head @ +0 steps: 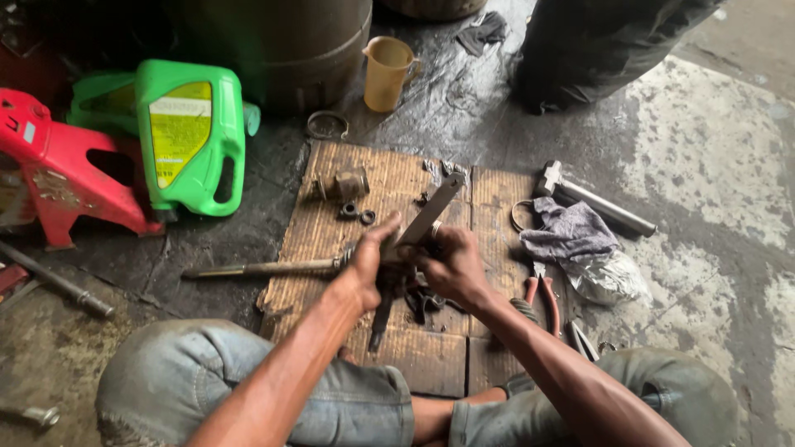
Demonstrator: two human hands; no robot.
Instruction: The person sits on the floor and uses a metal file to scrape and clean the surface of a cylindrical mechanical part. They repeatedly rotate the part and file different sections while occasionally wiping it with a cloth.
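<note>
1. My left hand and right hand each kept a closed grip on the flat metal bar, above the cardboard.
2. I judged that greasy fingers could let it slip onto the loose nuts.

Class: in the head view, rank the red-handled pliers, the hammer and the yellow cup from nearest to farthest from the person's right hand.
From the right hand:
1. Red-handled pliers, just beside it on the cardboard edge.
2. Hammer, farther out, upper right.
3. Yellow cup, farthest, at the top.
</note>
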